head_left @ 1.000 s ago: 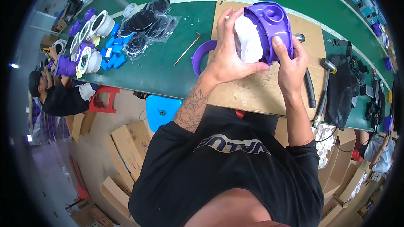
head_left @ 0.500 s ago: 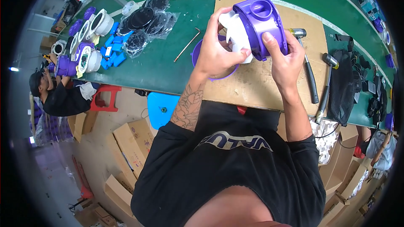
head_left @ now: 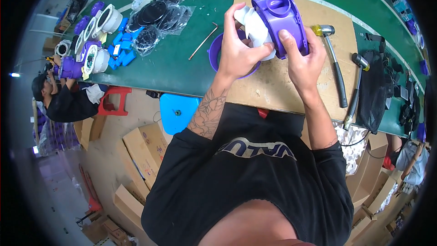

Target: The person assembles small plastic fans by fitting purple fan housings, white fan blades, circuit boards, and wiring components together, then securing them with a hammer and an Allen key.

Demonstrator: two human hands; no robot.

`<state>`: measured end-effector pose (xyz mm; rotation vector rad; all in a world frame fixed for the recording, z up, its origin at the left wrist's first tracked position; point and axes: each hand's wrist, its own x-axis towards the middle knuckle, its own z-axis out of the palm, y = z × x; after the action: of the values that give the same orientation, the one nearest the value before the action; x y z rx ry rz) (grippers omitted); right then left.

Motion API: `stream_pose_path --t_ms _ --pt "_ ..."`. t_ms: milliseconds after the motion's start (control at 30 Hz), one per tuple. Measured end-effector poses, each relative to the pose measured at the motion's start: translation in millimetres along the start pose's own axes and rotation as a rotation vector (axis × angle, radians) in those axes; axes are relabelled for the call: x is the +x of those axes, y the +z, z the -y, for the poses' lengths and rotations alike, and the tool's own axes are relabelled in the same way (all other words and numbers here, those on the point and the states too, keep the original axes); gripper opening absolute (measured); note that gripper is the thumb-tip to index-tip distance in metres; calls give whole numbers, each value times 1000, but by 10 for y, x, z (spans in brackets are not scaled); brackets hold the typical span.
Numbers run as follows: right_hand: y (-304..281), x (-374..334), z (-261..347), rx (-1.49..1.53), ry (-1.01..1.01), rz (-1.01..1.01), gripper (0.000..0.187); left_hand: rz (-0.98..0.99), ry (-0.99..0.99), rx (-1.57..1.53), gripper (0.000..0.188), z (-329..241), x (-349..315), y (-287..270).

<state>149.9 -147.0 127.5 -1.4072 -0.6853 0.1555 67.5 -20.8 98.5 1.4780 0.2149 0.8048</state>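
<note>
My right hand (head_left: 304, 59) grips a purple plastic housing (head_left: 278, 14) with a round opening, held above a wooden board (head_left: 291, 86). My left hand (head_left: 236, 50) clasps the white plastic part (head_left: 255, 27) set into the housing's left side, fingers wrapped round it. Under my left hand a purple ring (head_left: 216, 48) lies half on the board, half on the green table (head_left: 150, 68).
A hex key (head_left: 203, 41) lies left of the ring. Two hammers (head_left: 334, 64) (head_left: 355, 86) lie at the board's right. Bagged black discs (head_left: 154, 16) and purple and white housings (head_left: 93, 41) sit far left, near a co-worker (head_left: 59, 100). Cardboard boxes (head_left: 141, 150) and a blue stool (head_left: 177, 111) stand below.
Both hands have turned the housing so that its round opening faces up, and the left hand has shifted further onto the white part. The view has shifted slightly.
</note>
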Motion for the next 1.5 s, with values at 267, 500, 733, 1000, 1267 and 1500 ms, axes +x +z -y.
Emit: stream_pose_path --t_ms 267,500,733,1000,1267,1500 --pt "-5 74 -141 -181 -79 -15 31 -61 -54 32 97 17 -120 -3" --pt "-103 348 -105 -235 -32 -124 36 83 394 555 36 -279 35 -209" --pt "-54 458 -127 -163 -20 -156 37 -140 298 251 11 -76 101 -171" --pt "-63 467 -107 -222 -100 -102 35 -56 146 246 13 -210 218 -176" --pt "-62 467 -109 -249 -141 -99 35 68 -20 391 18 -273 296 -242" --pt "-30 507 -153 -352 -169 -131 38 97 -14 345 21 -98 390 -305"
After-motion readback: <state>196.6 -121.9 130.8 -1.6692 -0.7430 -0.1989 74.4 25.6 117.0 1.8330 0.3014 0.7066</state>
